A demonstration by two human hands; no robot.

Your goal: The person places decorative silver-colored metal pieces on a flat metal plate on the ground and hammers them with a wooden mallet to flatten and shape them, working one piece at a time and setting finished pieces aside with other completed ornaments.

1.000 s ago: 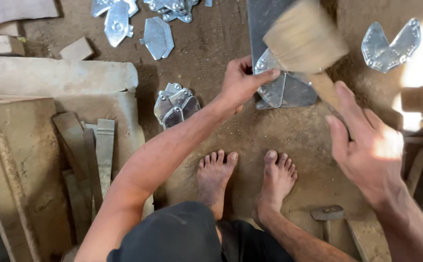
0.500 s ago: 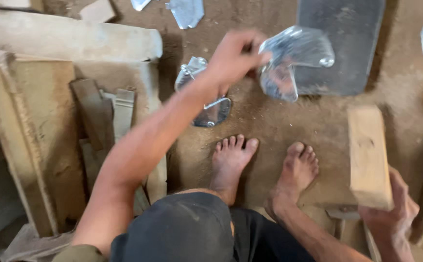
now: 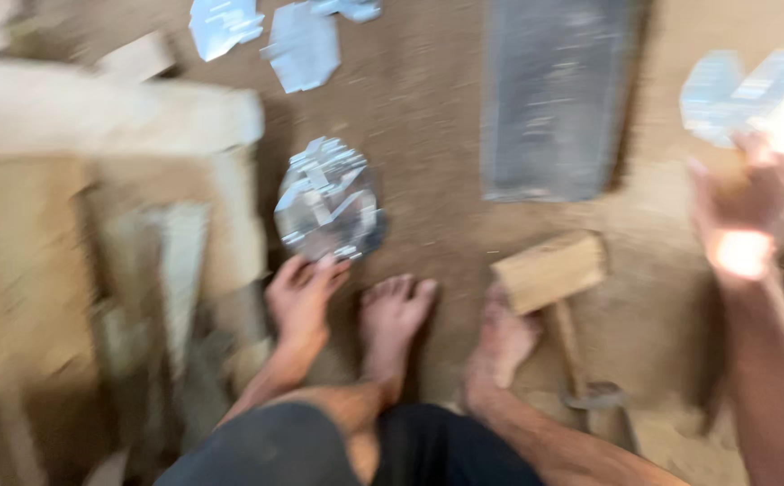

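Down on the dirt floor (image 3: 428,180), the left hand (image 3: 300,297) rests with its fingers spread, the fingertips touching the near edge of a stack of shiny metal pieces (image 3: 327,202). The stack is roughly round, so it has no clear long axis; it lies flat, just beside the pale wooden block (image 3: 104,121) on its left. The hand holds nothing, only touches.

The right hand (image 3: 743,216) is raised near the right edge of the view, fingers loosely open and empty as far as the blur allows (bright glare washes over part of it). Just beyond it lies another shiny metal piece (image 3: 725,90).

A wooden mallet (image 3: 549,270) lies on the floor between the right hand and the person's bare feet (image 3: 396,315), its head pointing away from the person and slightly right, its handle running back toward them, touching the right foot. A dark flat metal slab (image 3: 554,99) lies farther out, its long axis running away from the person. More cut metal pieces (image 3: 302,45) lie near the top edge of the view.
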